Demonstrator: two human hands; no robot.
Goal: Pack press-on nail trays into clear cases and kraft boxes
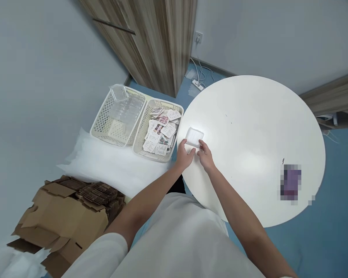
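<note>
A small, clear-white plastic box (194, 137) lies flat near the left edge of the round white table (258, 127). My left hand (185, 156) has its fingers at the box's near left corner. At the near right corner, the fingers of my right hand (205, 155) are curled against the edge. Both thumbs point inward on the near side of the box. Whether anything is inside it is too small to tell.
Left of the table are a basket (137, 144) of printed cards (162, 131) and a basket (97, 125) of clear plastic boxes (124, 110). White foam sheets (104, 162) and folded cardboard boxes (66, 216) lie nearer. A pixelated purple item (291, 183) is on the table's right.
</note>
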